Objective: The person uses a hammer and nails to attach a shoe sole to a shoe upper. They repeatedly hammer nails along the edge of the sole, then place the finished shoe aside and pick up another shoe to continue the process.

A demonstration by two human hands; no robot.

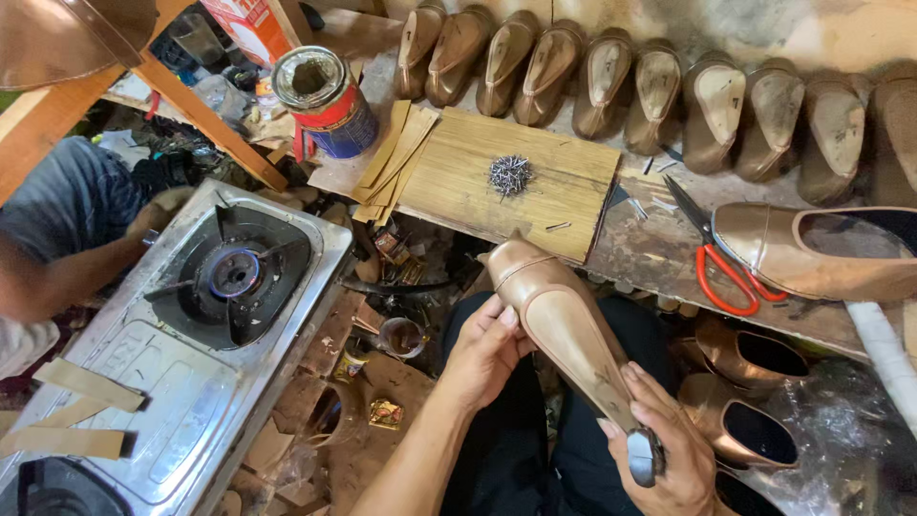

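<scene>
The right hand (669, 444) grasps a metal tool (646, 455) against a tan shoe (559, 320); the left hand (487, 349) grasps the shoe's side, near the counter (659, 253) front edge.

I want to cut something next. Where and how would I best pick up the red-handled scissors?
Grip the scissors by the red loops, coming from the near side. The loops lie open toward the person, at the bench edge, while the blades point away and run close beside a tan shoe. The right hand is probably nearer, though it now holds a tool.

Ten lasted shoes (659, 91) in row; one scissors (718, 258); one can (325, 100).
</scene>
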